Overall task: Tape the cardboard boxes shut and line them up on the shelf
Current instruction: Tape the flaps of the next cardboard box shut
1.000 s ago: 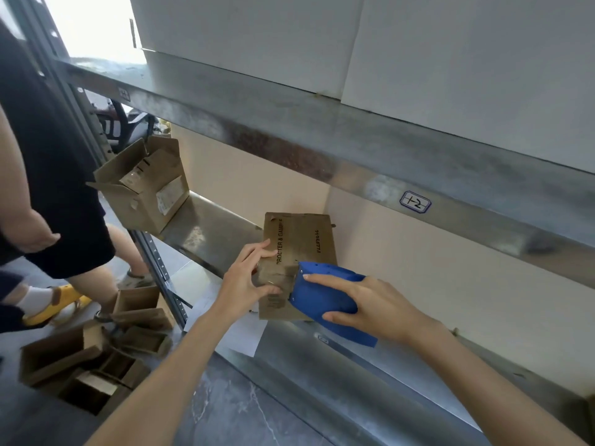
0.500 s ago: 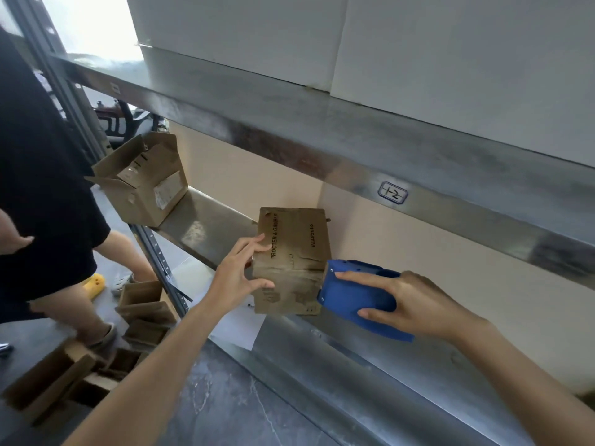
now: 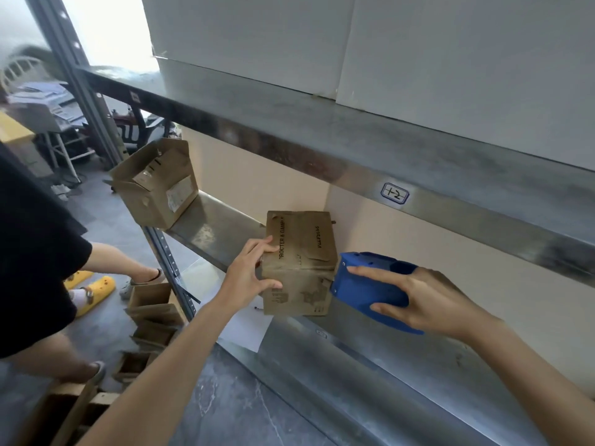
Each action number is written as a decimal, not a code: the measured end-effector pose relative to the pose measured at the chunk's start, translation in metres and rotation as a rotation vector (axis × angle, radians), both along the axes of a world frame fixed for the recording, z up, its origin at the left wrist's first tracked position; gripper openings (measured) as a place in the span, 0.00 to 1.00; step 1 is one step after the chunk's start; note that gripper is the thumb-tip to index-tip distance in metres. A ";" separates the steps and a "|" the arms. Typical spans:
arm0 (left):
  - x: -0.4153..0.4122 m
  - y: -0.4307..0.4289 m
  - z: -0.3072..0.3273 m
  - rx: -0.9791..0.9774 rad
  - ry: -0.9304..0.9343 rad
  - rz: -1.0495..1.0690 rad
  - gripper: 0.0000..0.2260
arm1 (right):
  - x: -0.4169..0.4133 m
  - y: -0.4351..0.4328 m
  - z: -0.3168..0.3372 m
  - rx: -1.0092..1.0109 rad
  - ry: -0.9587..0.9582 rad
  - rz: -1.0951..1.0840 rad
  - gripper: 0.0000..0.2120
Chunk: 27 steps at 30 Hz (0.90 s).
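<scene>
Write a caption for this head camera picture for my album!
On the metal shelf, the left hand grips a cardboard box while the right hand holds a blue tape dispenser at its side.

- A person in a black top stands to the left, bare legs showing below it.
- Yellow clogs worn over white socks sit on the floor close by those legs.
- The floor is dark grey with pale marbled veins.
- A white sheet of paper lies flat, one corner hanging over an edge.
- Big white panels stand side by side up top.
- A small blue-bordered label reads "1-2" in handwriting.
- A black chair and a surface piled with papers are further back.
</scene>
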State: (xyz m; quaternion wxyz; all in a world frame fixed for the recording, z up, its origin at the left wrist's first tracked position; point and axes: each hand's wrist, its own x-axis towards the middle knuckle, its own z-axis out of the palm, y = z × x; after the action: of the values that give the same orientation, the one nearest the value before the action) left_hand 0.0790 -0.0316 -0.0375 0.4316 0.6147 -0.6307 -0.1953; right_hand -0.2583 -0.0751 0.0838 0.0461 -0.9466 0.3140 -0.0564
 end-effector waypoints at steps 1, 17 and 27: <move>0.000 0.000 0.000 0.005 -0.004 0.000 0.31 | 0.000 -0.001 0.000 -0.013 0.009 0.000 0.31; 0.001 0.000 -0.002 0.000 -0.021 0.019 0.30 | 0.006 -0.026 -0.016 0.121 -0.011 0.004 0.30; 0.001 -0.002 -0.002 0.015 -0.046 0.005 0.29 | -0.002 -0.030 -0.005 0.172 -0.006 0.057 0.29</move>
State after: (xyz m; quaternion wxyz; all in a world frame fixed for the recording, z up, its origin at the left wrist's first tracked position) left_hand 0.0800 -0.0338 -0.0392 0.4128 0.6237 -0.6375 -0.1849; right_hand -0.2599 -0.1055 0.0791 0.1296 -0.9475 0.2906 -0.0305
